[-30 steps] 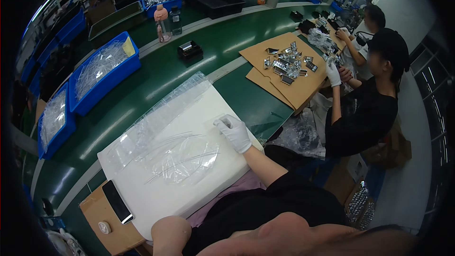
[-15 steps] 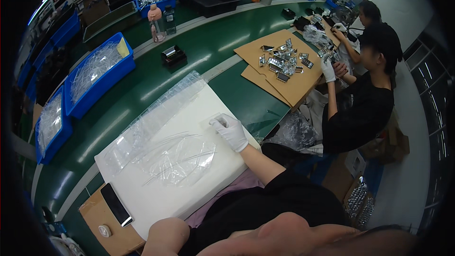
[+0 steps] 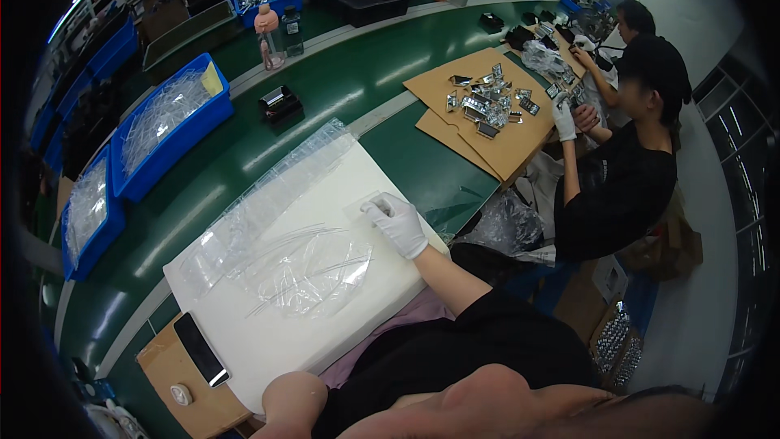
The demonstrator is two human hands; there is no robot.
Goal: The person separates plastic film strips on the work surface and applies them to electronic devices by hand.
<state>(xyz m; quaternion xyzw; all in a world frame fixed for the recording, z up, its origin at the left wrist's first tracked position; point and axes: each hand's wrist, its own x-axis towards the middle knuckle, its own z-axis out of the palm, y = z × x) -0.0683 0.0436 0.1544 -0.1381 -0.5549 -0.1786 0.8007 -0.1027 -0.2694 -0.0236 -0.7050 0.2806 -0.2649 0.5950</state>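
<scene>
My right hand (image 3: 395,225), in a white glove, rests on the right part of a white foam board (image 3: 317,349). Its fingers are curled together, and a faint translucent patch shows beside the fingertips; what they grip is too unclear to name. Left of it, a clear plastic bag (image 3: 313,276) lies flat among several thin clear strips (image 3: 301,236). A long row of clear plastic bags (image 3: 260,207) runs along the board's far edge. My left arm (image 3: 294,401) drops out at the lower edge, so the left hand is out of sight.
A green conveyor (image 3: 349,89) carries a small black box (image 3: 280,106). Blue bins (image 3: 175,126) of clear strips stand left; a phone (image 3: 201,348) lies on cardboard nearby. At right, co-workers (image 3: 626,146) handle shiny metal parts (image 3: 491,102) by a cardboard sheet (image 3: 520,142).
The black box on the conveyor has slid left and slightly nearer. My right hand stays at almost the same spot on the board, with its fingers still curled.
</scene>
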